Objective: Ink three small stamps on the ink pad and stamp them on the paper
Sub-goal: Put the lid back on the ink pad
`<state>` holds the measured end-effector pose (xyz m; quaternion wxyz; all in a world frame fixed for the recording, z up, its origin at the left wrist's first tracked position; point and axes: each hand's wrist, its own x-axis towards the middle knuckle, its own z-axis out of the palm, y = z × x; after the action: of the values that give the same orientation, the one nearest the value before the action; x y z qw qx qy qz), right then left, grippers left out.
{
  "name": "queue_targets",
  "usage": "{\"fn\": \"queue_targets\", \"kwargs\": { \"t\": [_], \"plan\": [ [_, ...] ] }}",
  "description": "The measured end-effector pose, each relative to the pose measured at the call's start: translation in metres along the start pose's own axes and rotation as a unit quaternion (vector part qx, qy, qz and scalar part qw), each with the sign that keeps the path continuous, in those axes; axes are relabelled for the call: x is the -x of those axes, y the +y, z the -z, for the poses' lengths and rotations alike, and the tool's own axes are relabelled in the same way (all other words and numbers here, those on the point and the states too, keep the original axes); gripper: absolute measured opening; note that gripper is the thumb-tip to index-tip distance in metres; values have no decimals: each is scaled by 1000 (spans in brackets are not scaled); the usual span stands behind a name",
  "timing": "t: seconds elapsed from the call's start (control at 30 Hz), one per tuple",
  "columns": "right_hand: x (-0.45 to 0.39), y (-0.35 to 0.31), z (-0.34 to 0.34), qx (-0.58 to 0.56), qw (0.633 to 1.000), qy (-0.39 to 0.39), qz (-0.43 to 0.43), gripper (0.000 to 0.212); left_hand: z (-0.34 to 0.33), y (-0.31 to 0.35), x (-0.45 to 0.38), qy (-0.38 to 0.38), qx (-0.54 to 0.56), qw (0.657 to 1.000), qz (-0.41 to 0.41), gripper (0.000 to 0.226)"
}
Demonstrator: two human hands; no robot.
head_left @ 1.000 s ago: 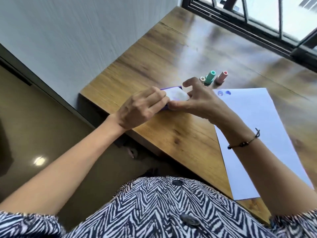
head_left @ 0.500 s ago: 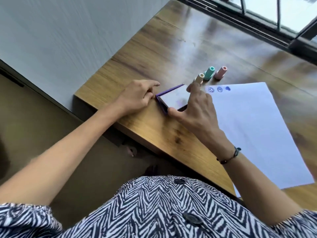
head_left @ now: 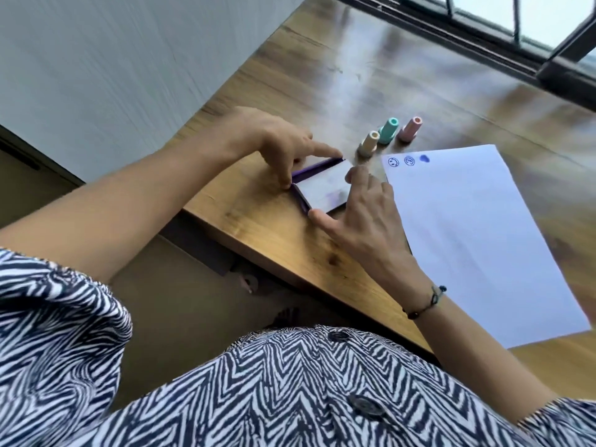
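Note:
The purple ink pad [head_left: 325, 185] lies flat near the table's left edge, its pale lid face up. My left hand [head_left: 274, 140] grips its far left corner, with the index finger stretched along the back edge. My right hand [head_left: 364, 214] holds the right side, thumb at the near corner. A cream stamp [head_left: 369, 143], a teal stamp [head_left: 388, 130] and a pink stamp [head_left: 409, 129] stand upright in a row just behind the pad. The white paper [head_left: 467, 237] lies to the right, with three blue stamp marks [head_left: 409, 160] along its top left edge.
The wooden table [head_left: 371, 75] runs back to a dark window frame [head_left: 516, 53]. A grey wall [head_left: 113, 75] stands to the left. The table's near edge drops to the floor just left of the pad.
The ink pad was held up between both hands a second ago. It now rests flat on the table, and my left index finger has reached along its back edge.

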<state>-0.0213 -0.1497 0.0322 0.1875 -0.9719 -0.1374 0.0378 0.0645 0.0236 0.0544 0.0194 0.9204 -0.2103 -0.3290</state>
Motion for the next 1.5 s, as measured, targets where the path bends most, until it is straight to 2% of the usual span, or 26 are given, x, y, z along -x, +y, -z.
{"fn": "queue_targets", "kwargs": {
  "t": [0.33,0.5,0.67,1.0,1.23,1.43,1.5],
  "plan": [
    [6,-3,-3,-10,999,39,-8,72,7,5,0,-32,-33,999,9,112],
    [6,-2,-10,58,998,36,3,75,12,11,-4,-58,-43,997,23,111],
    [4,-1,-13,87,995,51,7,75,16,14,-9,-79,3,996,31,110],
    [8,4,-15,92,995,47,2,74,14,9,-11,-69,44,996,21,111],
    [8,2,-16,107,993,43,-4,73,15,8,-10,-65,32,997,5,109],
    [-1,-2,-13,115,993,28,-5,90,15,8,-9,-64,14,998,2,110],
    [-4,-2,-11,127,992,19,2,88,15,7,-9,-64,11,998,0,110]
  ]
}}
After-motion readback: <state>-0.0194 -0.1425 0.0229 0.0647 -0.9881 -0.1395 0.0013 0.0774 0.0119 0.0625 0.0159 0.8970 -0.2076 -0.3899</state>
